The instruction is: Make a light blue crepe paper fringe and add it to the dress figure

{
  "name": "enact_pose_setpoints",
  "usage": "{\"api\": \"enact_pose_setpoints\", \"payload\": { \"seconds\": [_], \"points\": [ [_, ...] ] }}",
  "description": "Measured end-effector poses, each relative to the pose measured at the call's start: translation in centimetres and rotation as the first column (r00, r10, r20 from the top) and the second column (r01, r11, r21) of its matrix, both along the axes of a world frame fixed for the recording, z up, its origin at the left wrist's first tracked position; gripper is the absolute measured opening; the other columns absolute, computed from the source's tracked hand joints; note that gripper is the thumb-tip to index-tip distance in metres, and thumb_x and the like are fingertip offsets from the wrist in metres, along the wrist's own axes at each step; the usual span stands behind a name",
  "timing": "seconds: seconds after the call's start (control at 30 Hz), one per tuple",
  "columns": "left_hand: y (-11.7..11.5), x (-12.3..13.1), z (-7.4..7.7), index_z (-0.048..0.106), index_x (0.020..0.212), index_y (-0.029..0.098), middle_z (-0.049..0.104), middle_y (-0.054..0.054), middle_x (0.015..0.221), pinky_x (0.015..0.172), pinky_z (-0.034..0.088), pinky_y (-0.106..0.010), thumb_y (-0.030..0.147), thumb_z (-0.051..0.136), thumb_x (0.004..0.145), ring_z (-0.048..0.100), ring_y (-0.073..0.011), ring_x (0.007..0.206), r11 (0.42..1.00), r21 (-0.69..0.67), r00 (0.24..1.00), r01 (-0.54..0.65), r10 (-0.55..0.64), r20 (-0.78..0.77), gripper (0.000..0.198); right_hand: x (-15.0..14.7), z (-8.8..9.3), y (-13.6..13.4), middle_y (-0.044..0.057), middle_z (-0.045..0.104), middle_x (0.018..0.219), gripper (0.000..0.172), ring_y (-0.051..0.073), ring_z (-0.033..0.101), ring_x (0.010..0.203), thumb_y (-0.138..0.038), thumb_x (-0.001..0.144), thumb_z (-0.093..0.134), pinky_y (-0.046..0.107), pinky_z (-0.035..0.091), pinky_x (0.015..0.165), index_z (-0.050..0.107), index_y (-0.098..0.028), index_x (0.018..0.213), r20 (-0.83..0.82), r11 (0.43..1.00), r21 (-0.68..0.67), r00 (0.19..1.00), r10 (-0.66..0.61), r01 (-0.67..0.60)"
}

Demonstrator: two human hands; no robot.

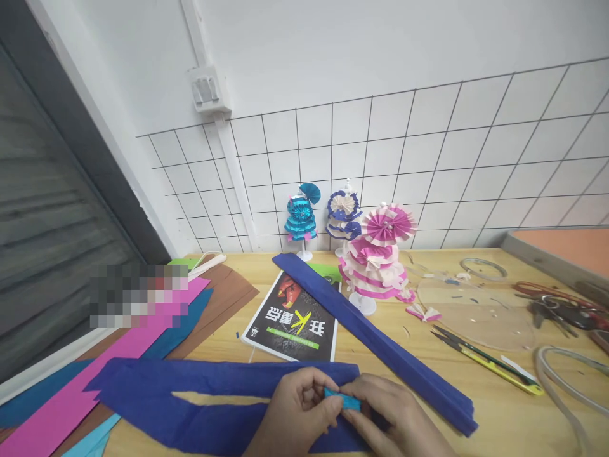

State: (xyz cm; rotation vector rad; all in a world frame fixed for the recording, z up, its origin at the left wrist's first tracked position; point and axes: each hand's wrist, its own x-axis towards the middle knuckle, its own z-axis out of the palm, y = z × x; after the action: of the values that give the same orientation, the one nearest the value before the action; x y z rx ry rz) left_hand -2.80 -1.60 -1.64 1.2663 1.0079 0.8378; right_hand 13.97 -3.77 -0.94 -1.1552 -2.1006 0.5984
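Between my fingertips is a small folded strip of light-blue crepe paper [349, 401]. My left hand [299, 412] pinches its left end with thumb and forefinger. On the right end, my right hand [392, 416] closes its fingers and thumb. Both hands are low in the view, over a large dark-blue crepe paper sheet [219, 425] with a long slit in it. Another dark-blue folded paper strip [380, 346] runs diagonally behind my right hand. Part of the light-blue piece is covered by my fingers.
Paper-dressed doll figures, one teal [301, 219], one blue-and-cream [343, 216] and one pink [373, 266], stand at the back. A black-covered book [297, 317] lies mid-table. Yellow-handled snips [495, 365], keys [554, 311] and clear tubing [561, 374] are rightward; pink paper [95, 387] is leftward.
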Motion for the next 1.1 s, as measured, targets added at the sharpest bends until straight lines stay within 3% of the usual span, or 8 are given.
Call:
{"api": "enact_pose_setpoints", "payload": {
  "seconds": [0.17,0.37,0.47,0.77,1.0,1.1],
  "points": [
    [0.2,-0.1,0.8,0.056,0.079,0.013,0.053,0.005,0.051,0.045,0.042,-0.02,0.022,0.065,0.067,0.05,-0.0092,0.047,1.0,-0.006,1.0,-0.028,0.028,-0.002,0.017,0.0,-0.2,-0.1,0.004,0.069,0.069,0.028,0.018,0.064,0.063,-0.025,0.076,0.06,0.026,0.051,0.06,0.06,-0.018,0.103,-0.077,0.998,-0.016,0.995,-0.068,0.067],
    [0.0,0.2,-0.2,0.057,0.074,0.014,0.051,0.005,0.052,0.044,0.039,-0.019,0.022,0.069,0.062,0.046,-0.0075,0.045,0.999,0.012,0.998,-0.038,0.037,0.045,0.018,-0.7,0.0,0.0,0.004,0.068,0.062,0.027,0.017,0.061,0.055,-0.036,0.082,0.05,0.024,0.049,0.049,0.066,-0.016,0.09,-0.226,0.945,-0.321,0.965,-0.136,0.058],
    [0.0,0.3,-0.4,0.057,0.076,0.014,0.051,0.006,0.054,0.045,0.039,-0.019,0.021,0.071,0.06,0.046,-0.0074,0.047,0.997,0.011,0.992,-0.071,0.069,0.11,0.022,-0.9,-0.4,0.0,0.004,0.065,0.057,0.031,0.016,0.059,0.052,-0.04,0.082,0.049,0.024,0.047,0.049,0.066,-0.015,0.091,-0.289,0.917,-0.399,0.945,-0.155,0.028],
    [0.5,-0.2,-0.2,0.055,0.079,0.015,0.051,0.005,0.055,0.048,0.042,-0.021,0.019,0.07,0.062,0.047,-0.0092,0.05,0.999,0.008,0.992,-0.041,0.04,0.119,0.023,-1.1,-0.1,-0.1,0.001,0.061,0.056,0.029,0.014,0.052,0.051,-0.041,0.079,0.053,0.021,0.04,0.047,0.069,-0.017,0.082,-0.289,0.906,-0.424,0.947,-0.141,0.006],
    [-0.1,0.0,0.5,0.061,0.082,0.014,0.057,0.001,0.066,0.055,0.041,-0.021,0.018,0.074,0.057,0.052,-0.0111,0.061,0.989,0.024,0.963,-0.144,0.134,0.236,0.028,-1.3,0.2,-0.1,-0.001,0.056,0.055,0.028,0.013,0.047,0.052,-0.038,0.079,0.053,0.021,0.037,0.049,0.067,-0.015,0.072,-0.264,0.914,-0.404,0.96,-0.095,-0.021],
    [-0.2,0.1,0.5,0.061,0.084,0.015,0.057,0.001,0.067,0.054,0.041,-0.021,0.016,0.073,0.058,0.052,-0.0107,0.059,0.991,0.037,0.966,-0.131,0.12,0.23,0.029,-1.3,0.0,-0.2,-0.003,0.05,0.053,0.025,0.012,0.044,0.052,-0.035,0.078,0.055,0.021,0.036,0.049,0.065,-0.015,0.068,-0.272,0.916,-0.401,0.958,-0.095,-0.023]
  ]
}}
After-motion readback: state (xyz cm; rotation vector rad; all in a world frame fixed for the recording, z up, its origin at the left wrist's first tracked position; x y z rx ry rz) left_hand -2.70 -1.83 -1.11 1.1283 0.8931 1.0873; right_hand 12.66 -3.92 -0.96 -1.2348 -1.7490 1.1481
